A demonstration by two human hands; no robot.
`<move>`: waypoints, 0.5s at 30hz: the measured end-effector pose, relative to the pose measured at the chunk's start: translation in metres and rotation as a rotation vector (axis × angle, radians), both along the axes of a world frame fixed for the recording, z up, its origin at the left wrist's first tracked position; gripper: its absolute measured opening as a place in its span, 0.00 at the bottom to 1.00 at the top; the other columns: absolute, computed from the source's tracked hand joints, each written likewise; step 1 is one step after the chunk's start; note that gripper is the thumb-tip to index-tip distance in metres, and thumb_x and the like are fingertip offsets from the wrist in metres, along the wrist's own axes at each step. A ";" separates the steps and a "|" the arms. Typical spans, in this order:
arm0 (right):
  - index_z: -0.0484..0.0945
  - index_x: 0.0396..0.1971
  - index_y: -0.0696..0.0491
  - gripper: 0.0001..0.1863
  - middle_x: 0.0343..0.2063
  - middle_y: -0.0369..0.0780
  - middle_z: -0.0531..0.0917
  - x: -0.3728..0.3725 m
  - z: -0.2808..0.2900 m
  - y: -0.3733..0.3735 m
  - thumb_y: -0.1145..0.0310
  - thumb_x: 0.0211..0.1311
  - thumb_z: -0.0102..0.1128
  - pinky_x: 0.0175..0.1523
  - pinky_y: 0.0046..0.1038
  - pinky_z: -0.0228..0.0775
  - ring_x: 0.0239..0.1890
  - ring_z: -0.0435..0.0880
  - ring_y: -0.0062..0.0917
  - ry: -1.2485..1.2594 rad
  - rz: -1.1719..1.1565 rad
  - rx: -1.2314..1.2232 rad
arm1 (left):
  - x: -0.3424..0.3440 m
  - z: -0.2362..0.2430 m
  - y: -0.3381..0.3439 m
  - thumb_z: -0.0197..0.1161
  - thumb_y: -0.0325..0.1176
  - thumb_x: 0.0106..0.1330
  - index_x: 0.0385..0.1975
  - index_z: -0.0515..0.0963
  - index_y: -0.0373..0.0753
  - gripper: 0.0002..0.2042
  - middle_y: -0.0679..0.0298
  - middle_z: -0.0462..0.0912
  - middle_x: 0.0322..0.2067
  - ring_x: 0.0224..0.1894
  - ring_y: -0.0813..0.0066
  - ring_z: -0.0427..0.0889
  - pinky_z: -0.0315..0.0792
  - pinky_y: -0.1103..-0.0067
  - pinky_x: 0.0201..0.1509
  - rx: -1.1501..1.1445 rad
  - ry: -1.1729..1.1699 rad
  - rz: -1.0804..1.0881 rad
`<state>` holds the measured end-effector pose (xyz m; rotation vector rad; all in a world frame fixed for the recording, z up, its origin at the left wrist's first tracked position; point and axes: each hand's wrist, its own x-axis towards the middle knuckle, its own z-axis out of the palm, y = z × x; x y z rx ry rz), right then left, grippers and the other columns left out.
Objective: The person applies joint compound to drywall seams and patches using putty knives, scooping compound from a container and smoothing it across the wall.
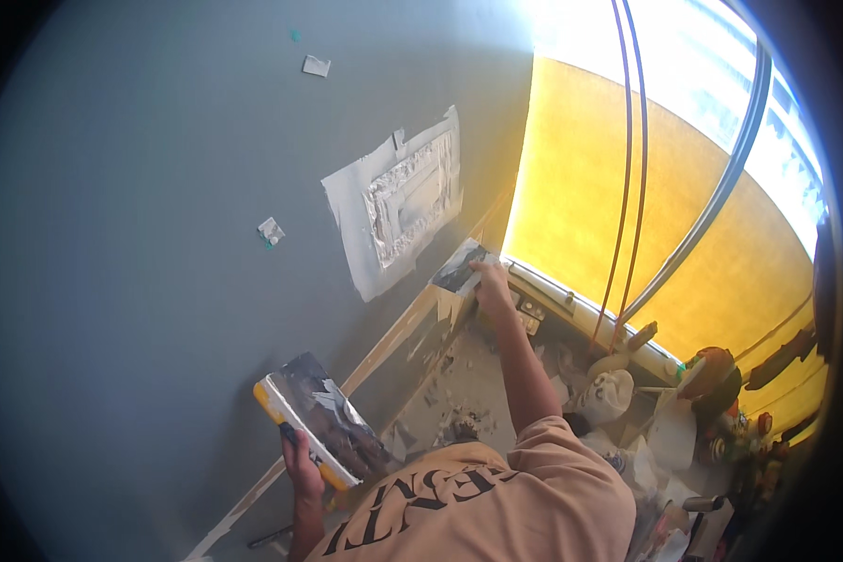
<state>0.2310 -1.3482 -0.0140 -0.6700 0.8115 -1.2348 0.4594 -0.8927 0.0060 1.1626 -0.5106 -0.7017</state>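
Observation:
At the lower middle, my left hand (303, 473) is closed round the yellow and black handle of a wide plastering spatula (332, 412). White filler lies along the handle side of its dark, smeared blade. My right arm reaches forward, and my right hand (492, 288) is closed on a flat metal filling knife (459, 267); its grip is hidden by the fingers. That knife is near the wall, below a pale filler patch (347, 234) around a rough rectangular recess (410, 201).
Two small pale patches (316, 66) mark the grey wall (159, 187). A wooden strip (393, 342) runs along its foot. Debris lies on the floor (431, 398). To the right are a yellow sheet (571, 178), hanging cords (627, 169), a curved pole (721, 192) and a white sack (607, 398).

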 end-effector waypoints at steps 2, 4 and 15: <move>0.77 0.50 0.60 0.15 0.43 0.40 0.84 -0.003 -0.022 0.003 0.81 0.63 0.56 0.50 0.31 0.76 0.46 0.84 0.29 -0.077 0.003 -0.021 | -0.002 0.001 -0.003 0.53 0.40 0.79 0.74 0.54 0.31 0.31 0.54 0.66 0.67 0.67 0.64 0.67 0.59 0.70 0.72 0.004 -0.003 -0.021; 0.77 0.53 0.61 0.16 0.48 0.41 0.84 0.000 -0.034 0.004 0.81 0.66 0.57 0.54 0.32 0.75 0.50 0.83 0.30 -0.027 -0.024 -0.188 | -0.006 0.004 -0.008 0.52 0.40 0.79 0.74 0.53 0.31 0.31 0.54 0.66 0.67 0.68 0.64 0.67 0.59 0.70 0.72 0.011 -0.007 -0.030; 0.79 0.54 0.58 0.16 0.40 0.54 0.86 0.020 0.021 -0.139 0.73 0.69 0.56 0.50 0.35 0.74 0.43 0.87 0.42 0.667 -0.426 -0.531 | -0.030 0.015 -0.037 0.53 0.38 0.78 0.73 0.55 0.31 0.29 0.53 0.67 0.66 0.67 0.62 0.68 0.60 0.70 0.72 0.027 -0.019 0.057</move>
